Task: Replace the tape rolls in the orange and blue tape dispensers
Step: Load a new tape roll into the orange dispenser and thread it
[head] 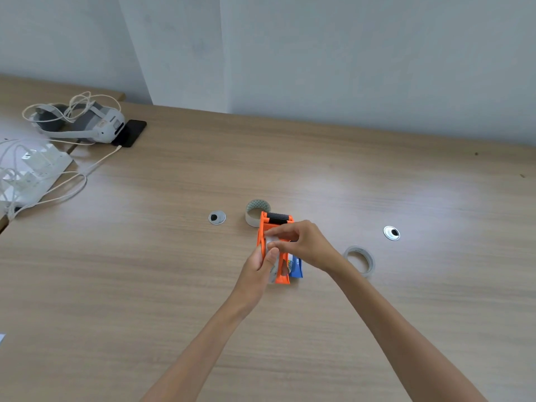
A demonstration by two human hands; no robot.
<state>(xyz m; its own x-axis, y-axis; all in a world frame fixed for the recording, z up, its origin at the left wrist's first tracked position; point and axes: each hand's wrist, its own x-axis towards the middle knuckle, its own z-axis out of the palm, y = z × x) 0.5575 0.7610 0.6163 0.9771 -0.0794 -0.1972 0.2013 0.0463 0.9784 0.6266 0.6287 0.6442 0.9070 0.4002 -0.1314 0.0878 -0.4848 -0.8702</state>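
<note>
Two hands work on the orange dispenser [275,248]: left hand [262,266] clamps its side, right hand [301,245] pinches the roll inside. Pulling crooked could jam the roll.

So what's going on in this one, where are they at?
A person holds the orange tape dispenser over the wooden table. The left hand steadies its side while the right hand works at the top. A blue dispenser sits just behind it. Two loose tape rolls lie nearby, one beyond, one to the right.
</note>
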